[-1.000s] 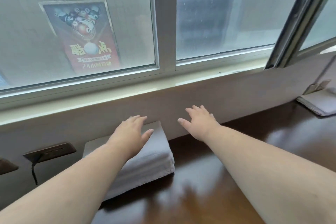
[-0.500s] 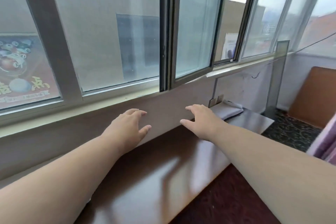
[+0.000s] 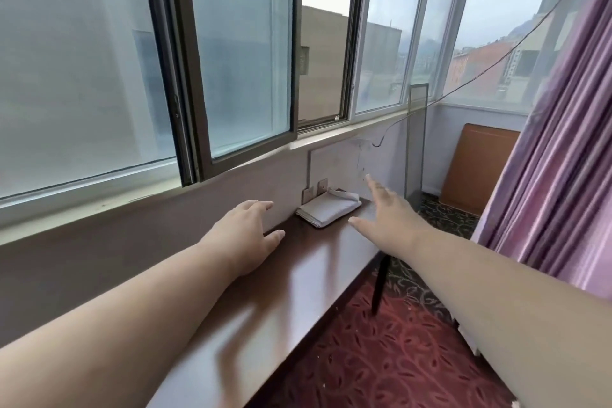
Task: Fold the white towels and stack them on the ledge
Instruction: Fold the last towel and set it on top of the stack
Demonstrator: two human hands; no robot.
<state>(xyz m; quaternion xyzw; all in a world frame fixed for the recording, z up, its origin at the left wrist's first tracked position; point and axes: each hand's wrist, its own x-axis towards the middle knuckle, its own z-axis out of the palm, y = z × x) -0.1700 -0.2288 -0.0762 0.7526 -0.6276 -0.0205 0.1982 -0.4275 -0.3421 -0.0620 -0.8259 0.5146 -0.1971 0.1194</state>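
Your left hand (image 3: 246,235) hovers with relaxed, slightly spread fingers over the glossy dark brown wooden worktop (image 3: 298,278), its grip apart and holding nothing. Your right hand (image 3: 389,220) reaches forward, fingers straight and spread, its grip apart too and empty. The task's thing, a white cloth towel loosely folded into a flat rectangle (image 3: 328,207), lies at the far end of the worktop against the pale wall, just below two small tan wall sockets (image 3: 314,190). Your right hand is just to the right of the towel and near it, but not touching; your left hand is short of the towel, on its near side. Judging from this, the reach for the towel is what comes next. The towel looks limp and its top layer is rumpled, so a pinch on one edge alone could let the folds fall open as you lift. The towel also sits near the worktop's far end; a sweep from the left could push it off onto the red patterned carpet (image 3: 381,358). A thin dark cable (image 3: 390,129) hangs down the wall above the towel and might snag your raised fingers.
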